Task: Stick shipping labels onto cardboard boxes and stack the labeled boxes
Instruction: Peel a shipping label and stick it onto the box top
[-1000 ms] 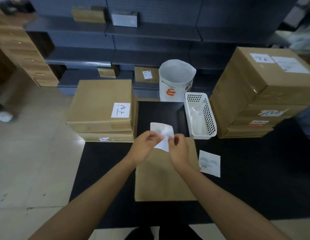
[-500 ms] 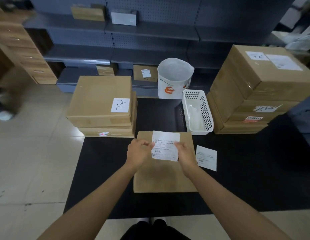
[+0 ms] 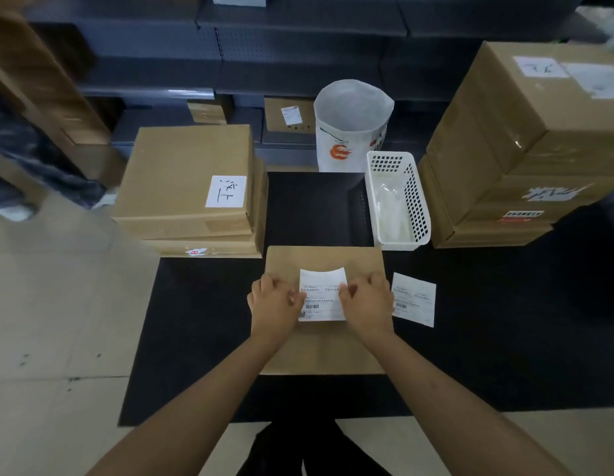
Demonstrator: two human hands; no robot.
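I count one flat box (image 3: 324, 345) in front of me, two printed labels (image 3: 322, 297) (image 3: 414, 299), one white basket (image 3: 398, 201) and one white bag (image 3: 353, 123). The left stack (image 3: 188, 187) has two boxes.
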